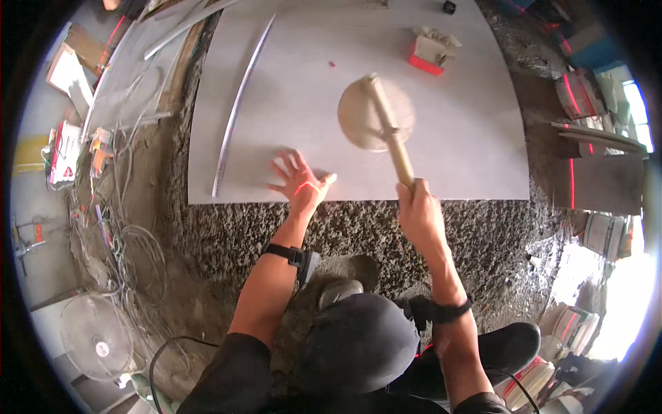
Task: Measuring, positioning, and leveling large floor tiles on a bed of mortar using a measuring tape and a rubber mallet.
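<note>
A large smooth grey slab [296, 90] lies flat in front of me. My left hand [303, 183] is at its near edge with fingers spread, holding nothing; a red laser line crosses the back of it. My right hand [419, 210] is closed round the pale handle of a mallet [358, 117] with a big, round, flat head. The head is over the slab, right of the middle; whether it touches the surface I cannot tell. Left of my left hand, a long thin silvery straightedge [238, 114] rests on the slab.
Rough, ridged wet mortar [358, 231] borders the slab's near side. A small red and white box [432, 52] sits on the slab. Coiled cables [141, 248] and a fan [98, 336] stand at left. Boxes [579, 94] and boards [600, 183] line the right.
</note>
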### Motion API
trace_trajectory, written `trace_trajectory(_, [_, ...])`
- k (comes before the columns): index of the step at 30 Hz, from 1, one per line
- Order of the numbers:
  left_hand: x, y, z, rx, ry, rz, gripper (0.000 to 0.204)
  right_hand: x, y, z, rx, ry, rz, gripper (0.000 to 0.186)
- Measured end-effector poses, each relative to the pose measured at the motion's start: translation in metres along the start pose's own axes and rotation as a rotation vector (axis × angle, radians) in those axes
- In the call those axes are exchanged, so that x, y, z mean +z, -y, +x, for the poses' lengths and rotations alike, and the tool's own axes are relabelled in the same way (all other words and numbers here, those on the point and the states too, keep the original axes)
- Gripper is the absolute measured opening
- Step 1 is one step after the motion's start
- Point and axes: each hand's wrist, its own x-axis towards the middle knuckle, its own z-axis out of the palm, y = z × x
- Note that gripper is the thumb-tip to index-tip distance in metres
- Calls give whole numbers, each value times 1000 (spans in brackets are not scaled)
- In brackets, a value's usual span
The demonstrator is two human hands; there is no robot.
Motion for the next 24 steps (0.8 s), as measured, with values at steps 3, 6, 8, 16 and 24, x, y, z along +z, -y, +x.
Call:
trace_trajectory(3, [-10,-12,1,-22,15,46,128,5,-14,-39,-47,-102,26,27])
trace_trajectory(6, [0,-22,-4,23,2,-30,123,38,-67,-30,116,55,-220,32])
trace_trajectory(8, [13,0,1,42,-31,22,123,54,-66,-14,128,154,-243,39])
trace_trajectory(16, [-21,-31,33,206,135,9,121,27,-94,-19,135,-47,-163,37])
trace_trajectory(24, [-44,-87,97,204,326,118,134,-17,-59,7,215,-95,54,34])
